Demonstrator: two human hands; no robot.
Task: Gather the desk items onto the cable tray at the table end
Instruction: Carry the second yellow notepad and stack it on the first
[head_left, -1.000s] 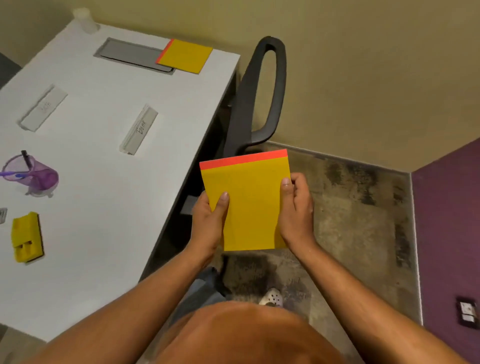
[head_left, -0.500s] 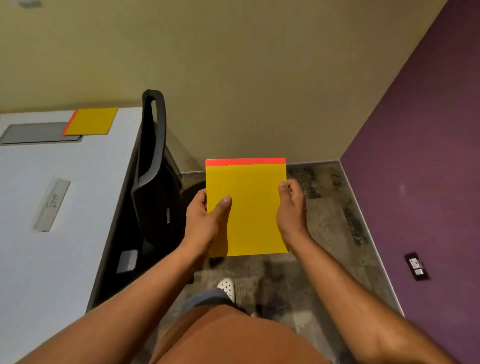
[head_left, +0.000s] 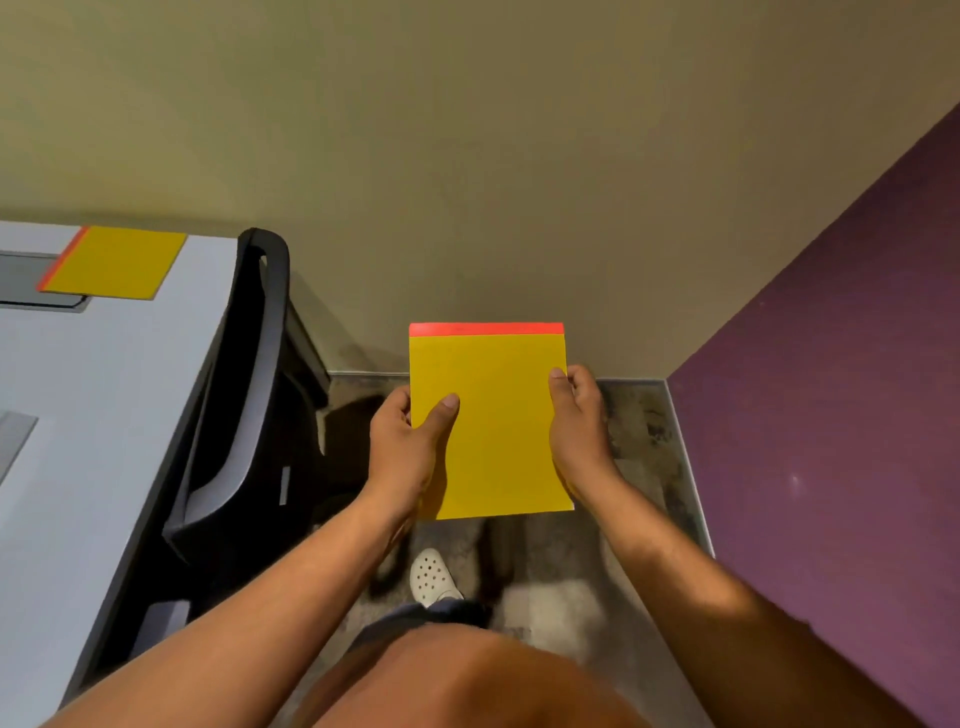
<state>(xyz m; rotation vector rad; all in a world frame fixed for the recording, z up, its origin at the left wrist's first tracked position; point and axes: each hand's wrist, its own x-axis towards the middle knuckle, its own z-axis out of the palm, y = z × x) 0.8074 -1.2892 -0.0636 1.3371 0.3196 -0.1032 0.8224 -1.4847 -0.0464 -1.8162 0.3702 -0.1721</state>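
I held a yellow notepad (head_left: 488, 421) with a red-orange strip along its top edge in front of me, off the table and over the floor, its face turned up toward me. My left hand (head_left: 402, 447) gripped its left edge, the thumb (head_left: 441, 413) laid across the yellow face and the other fingers curled behind, out of sight. My right hand (head_left: 579, 421) pinched the right edge, the thumb tip just over the border and the fingers folded round the back. Both hands were closed narrowly on the pad, touching nothing else.

A second yellow notepad (head_left: 117, 262) of the same kind lay flat at the far end of the white table (head_left: 104, 415), its red strip turned to the left. It rested partly over the grey recessed cable tray (head_left: 31, 291) set into the tabletop, one end overlapping the tray and the other on the white surface. What else the tray held I could not tell, since most of it ran out of view at the left.

A black office chair (head_left: 249, 415) stood tucked against the table's side, between the table and me. Below the pad lay a mottled grey floor (head_left: 639, 447), and one white perforated clog (head_left: 431, 577) showed near my knee. A beige wall (head_left: 467, 156) met a purple wall (head_left: 831, 415) at the corner to my right.
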